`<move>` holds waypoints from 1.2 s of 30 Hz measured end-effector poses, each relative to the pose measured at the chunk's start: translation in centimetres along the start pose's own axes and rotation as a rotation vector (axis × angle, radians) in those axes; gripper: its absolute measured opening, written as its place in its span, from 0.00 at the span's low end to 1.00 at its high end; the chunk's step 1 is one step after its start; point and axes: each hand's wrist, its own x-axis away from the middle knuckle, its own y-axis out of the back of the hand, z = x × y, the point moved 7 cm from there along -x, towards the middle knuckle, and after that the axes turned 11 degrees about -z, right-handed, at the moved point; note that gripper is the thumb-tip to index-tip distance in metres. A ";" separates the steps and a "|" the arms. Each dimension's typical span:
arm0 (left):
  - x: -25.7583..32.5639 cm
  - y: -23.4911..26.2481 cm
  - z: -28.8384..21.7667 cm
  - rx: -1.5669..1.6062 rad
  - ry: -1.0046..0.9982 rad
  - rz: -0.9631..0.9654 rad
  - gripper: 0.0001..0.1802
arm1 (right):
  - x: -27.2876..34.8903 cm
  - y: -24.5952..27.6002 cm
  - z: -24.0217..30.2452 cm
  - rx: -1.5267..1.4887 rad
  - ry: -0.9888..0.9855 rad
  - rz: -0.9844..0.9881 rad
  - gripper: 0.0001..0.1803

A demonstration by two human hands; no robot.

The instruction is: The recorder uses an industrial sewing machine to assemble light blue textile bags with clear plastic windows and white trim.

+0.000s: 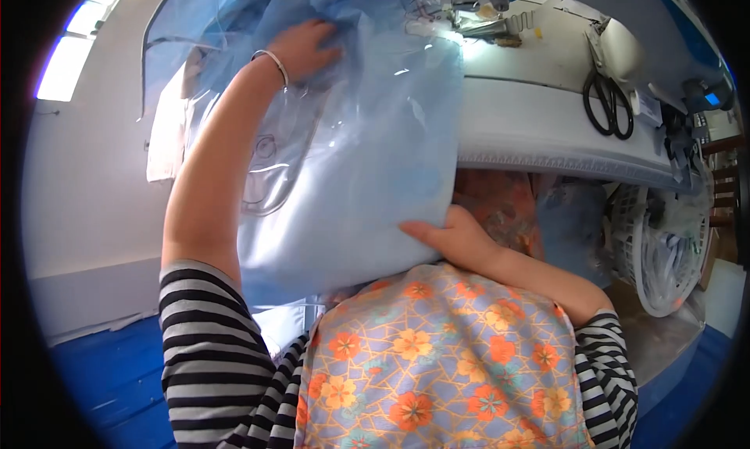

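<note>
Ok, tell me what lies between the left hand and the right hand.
In the head view, a glossy pale blue sheet spans the stretch from left hand to right hand.

Black-handled scissors (600,78) laid on white desk (531,121); ruler strip (578,167) seen along front edge. White basket (641,254), partly filled with clear plastic (673,265), placed near right end. Bright window (64,66) seen upper left.

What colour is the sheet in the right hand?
The sheet is pale blue, shown best in the head view.
</note>
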 end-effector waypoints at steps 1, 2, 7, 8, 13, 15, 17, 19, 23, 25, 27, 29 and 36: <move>1.3 2.7 -2.6 0.057 -0.050 -0.197 0.30 | 0.7 1.0 -1.0 0.063 -0.056 -0.047 0.20; 3.4 4.5 -5.0 0.086 -0.005 -0.323 0.30 | 1.5 2.0 -1.3 0.115 -0.026 -0.104 0.20; 15.9 3.7 -20.0 0.151 -0.415 -0.151 0.36 | 4.4 7.2 1.0 0.497 0.568 -0.495 0.22; 16.2 2.7 -19.9 0.127 -0.331 -0.142 0.36 | 5.1 6.9 2.3 0.784 0.833 -0.594 0.22; 15.7 -0.3 -18.5 -0.033 -0.354 -0.348 0.22 | 3.4 4.3 3.1 1.101 1.176 -0.526 0.22; 15.3 0.1 -17.7 -0.034 -0.349 -0.484 0.16 | 2.9 3.8 3.4 1.072 1.225 -0.500 0.18; 14.8 0.3 -17.0 -0.045 -0.310 -0.507 0.15 | 2.5 4.1 3.8 1.040 1.256 -0.526 0.18; 14.4 0.4 -17.3 -0.051 -0.373 -0.436 0.13 | 1.8 4.7 4.0 1.137 1.217 -0.591 0.18; 13.3 1.0 -16.9 -0.108 -0.295 -0.226 0.08 | 1.2 4.7 4.1 1.243 1.299 -0.642 0.19; 13.3 3.5 -18.4 -0.070 -0.388 -0.410 0.08 | 1.0 4.9 4.2 1.198 1.327 -0.648 0.19; 12.9 5.4 -19.7 -0.040 -0.441 -0.516 0.08 | 1.0 4.9 4.4 1.125 1.335 -0.594 0.19; 11.8 6.2 -20.4 0.227 -0.375 -0.473 0.07 | 1.3 4.9 4.7 1.059 1.333 -0.533 0.19; 10.1 1.9 -22.4 0.320 -0.251 -0.093 0.08 | 3.9 3.4 5.6 0.981 1.367 -0.379 0.16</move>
